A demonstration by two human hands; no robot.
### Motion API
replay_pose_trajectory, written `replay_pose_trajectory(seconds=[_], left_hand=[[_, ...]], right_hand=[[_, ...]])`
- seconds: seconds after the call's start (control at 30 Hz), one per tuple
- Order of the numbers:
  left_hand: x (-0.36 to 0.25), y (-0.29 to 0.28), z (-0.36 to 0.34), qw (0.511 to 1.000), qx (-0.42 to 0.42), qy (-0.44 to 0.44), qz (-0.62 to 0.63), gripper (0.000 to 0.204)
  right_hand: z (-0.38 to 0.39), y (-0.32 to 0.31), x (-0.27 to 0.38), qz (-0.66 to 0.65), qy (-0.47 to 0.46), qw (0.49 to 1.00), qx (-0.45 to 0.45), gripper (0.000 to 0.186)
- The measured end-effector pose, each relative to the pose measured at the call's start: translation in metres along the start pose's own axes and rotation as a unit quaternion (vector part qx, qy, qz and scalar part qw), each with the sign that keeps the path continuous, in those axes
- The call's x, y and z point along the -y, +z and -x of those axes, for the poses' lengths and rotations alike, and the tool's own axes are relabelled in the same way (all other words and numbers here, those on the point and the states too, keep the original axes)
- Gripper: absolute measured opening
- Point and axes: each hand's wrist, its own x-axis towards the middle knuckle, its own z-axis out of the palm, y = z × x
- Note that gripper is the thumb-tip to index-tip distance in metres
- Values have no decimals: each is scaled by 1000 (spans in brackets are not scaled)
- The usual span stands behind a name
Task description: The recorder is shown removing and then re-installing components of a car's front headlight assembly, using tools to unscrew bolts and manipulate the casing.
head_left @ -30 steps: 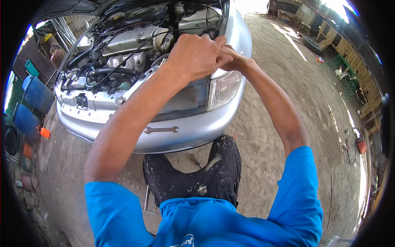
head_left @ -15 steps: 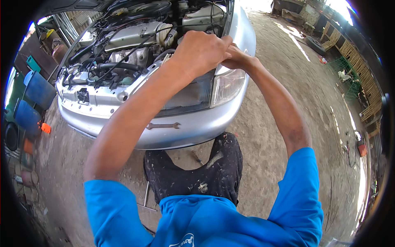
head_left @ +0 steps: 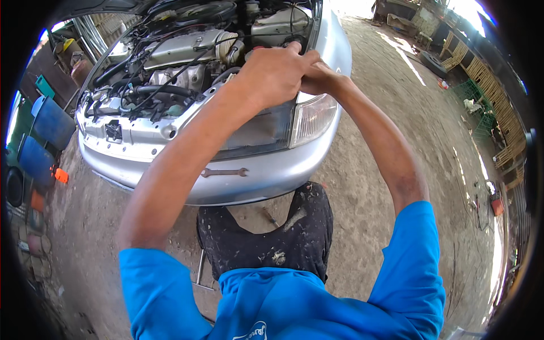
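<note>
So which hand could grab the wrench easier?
Probably the left hand: it's nearer the wrench, and its forearm passes beside it. The right hand is farther away. What they hold is hidden.

The left hand (head_left: 271, 78) and right hand (head_left: 318, 78) were over a front corner of the car (head_left: 150, 135), right of the engine (head_left: 184, 50). A wrench (head_left: 225, 172) lay on the bumper (head_left: 272, 182). Barrels (head_left: 54, 127) stood left, a tyre (head_left: 433, 64) right.

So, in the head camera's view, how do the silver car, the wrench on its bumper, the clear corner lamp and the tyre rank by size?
Largest to smallest:
1. Silver car
2. Clear corner lamp
3. Wrench and tyre: too alike to rank; the tyre lies farther away.
</note>
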Motion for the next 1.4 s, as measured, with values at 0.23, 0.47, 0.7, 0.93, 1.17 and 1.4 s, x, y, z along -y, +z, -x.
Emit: replay_pose_trajectory(seconds=[0.23, 0.47, 0.7, 0.93, 1.17, 1.4], left_hand=[[3, -8, 10, 980, 162, -115, -26, 33], [-5, -18, -3, 936, 292, -193, -41, 31], [9, -8, 18, 986, 100, -120, 60, 33], [3, 3, 39, 951, 71, -296, 52, 29], [-11, 2, 68, 925, -1, -369, 95, 31], [-11, -53, 34, 950, -113, -288, 33, 28]], right_hand=[[-4, -11, 31, 60, 99, 987, 115, 35], [0, 5, 25, 74, 76, 994, -38, 33], [-13, -10, 28, 83, 76, 992, 60, 21], [-24, -3, 31, 182, 93, 974, 98, 20], [-29, -11, 53, 214, 98, 961, 143, 20], [-23, -9, 29, 150, 59, 985, 60, 18]])
